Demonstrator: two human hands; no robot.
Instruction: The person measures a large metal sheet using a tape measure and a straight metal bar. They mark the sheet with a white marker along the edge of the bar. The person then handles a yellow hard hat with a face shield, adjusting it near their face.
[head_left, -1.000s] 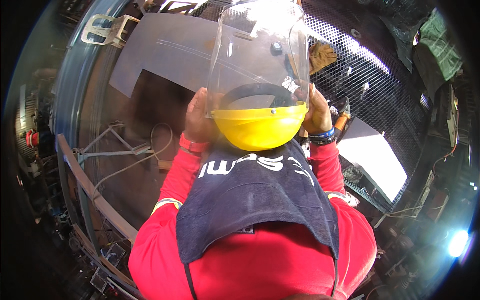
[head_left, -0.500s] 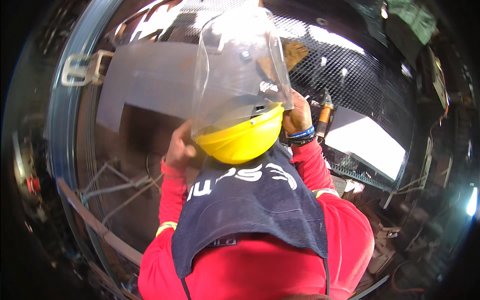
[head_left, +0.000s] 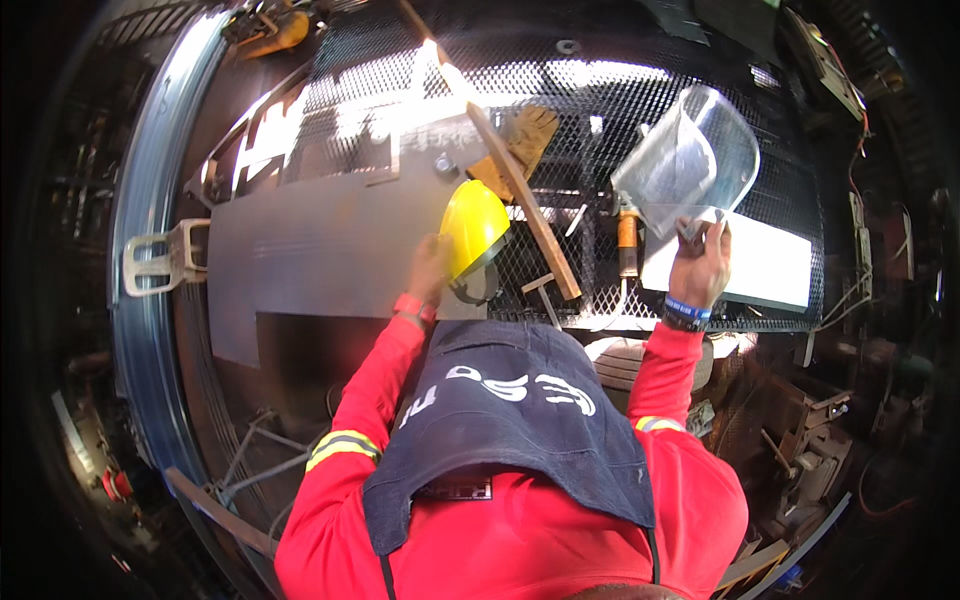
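Observation:
My left hand [head_left: 430,267] is closed on the edge of a yellow face shield headgear [head_left: 478,222], which is tilted on its side with its dark headband hanging below. Off to the right, my right hand [head_left: 702,262] grips the lower edge of a clear curved visor [head_left: 690,155], its fingers pinched at the rim. The visor is apart from the headgear and held over the mesh table [head_left: 590,105]. Beneath and left of the visor lies a tool with an orange body [head_left: 628,245], perhaps an angle grinder.
A grey metal sheet [head_left: 320,235] covers the table's left side. A long bar [head_left: 515,185] lies across tan work gloves [head_left: 530,140]. Under my right hand is a bright white sheet [head_left: 775,265]. A beige plastic chair [head_left: 150,265] stands far left, and a tyre [head_left: 620,360] below the table edge.
The visor has come off the yellow headgear. My right hand has carried it right, while my left hand has kept the headgear and turned it on its side. My hands are now wide apart.

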